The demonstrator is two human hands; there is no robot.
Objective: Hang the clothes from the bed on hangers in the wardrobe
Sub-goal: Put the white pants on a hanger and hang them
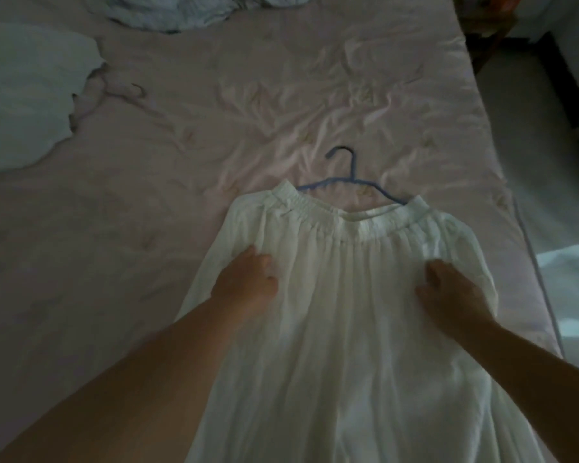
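Plainly, a count first: one white skirt (341, 295), one blue hanger (350, 182), two bare hands.
Left hand (248, 282): fingers curled into the skirt's cloth below the waistband, bunching a fold of it — a closed grip on fabric.
Right hand (448, 292): fingers curled likewise, gripping the cloth on the opposite side, level with the other hand.
Skirt: lies flat on the bed (214, 128), spread between the two grips, its elastic waistband beyond the fingertips and its length running back under the forearms.
Hanger: just past the waistband, beyond both grips; its hook points away from the hands, its shoulders slip under the waistband's edge — how far inside I cannot tell.
Bed: a wrinkled pale pink sheet, bare between the grips and the far edge.
Other things: a pale white garment (24, 105) well off beyond the left hand; a patterned crumpled cloth (181, 11) at the far end of the bed.
In the way: only the skirt's own cloth covers the hanger's lower part.
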